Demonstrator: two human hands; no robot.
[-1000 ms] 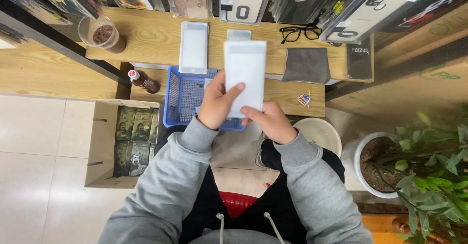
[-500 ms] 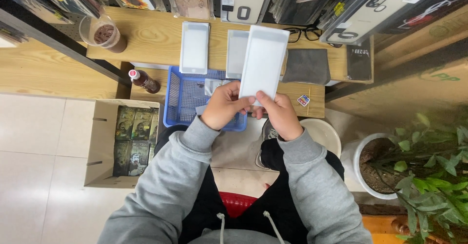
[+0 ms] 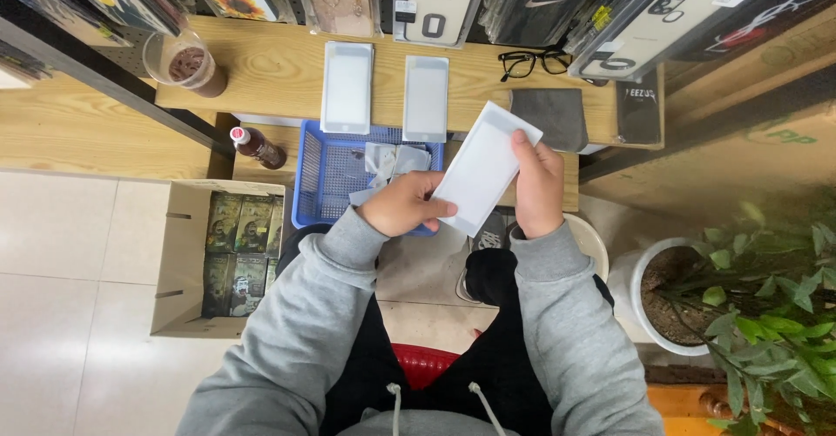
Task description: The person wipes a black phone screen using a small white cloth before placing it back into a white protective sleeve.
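Tilted further rightward, white flat packet [image 3: 484,168] sits gripped between both hands [image 3: 470,199], fingers curled.

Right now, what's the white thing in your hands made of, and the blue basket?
The white flat packet, held by the left hand and right hand, looks like smooth matte card or paper, though plastic is possible. The blue basket looks like moulded plastic, judging by its even mesh.
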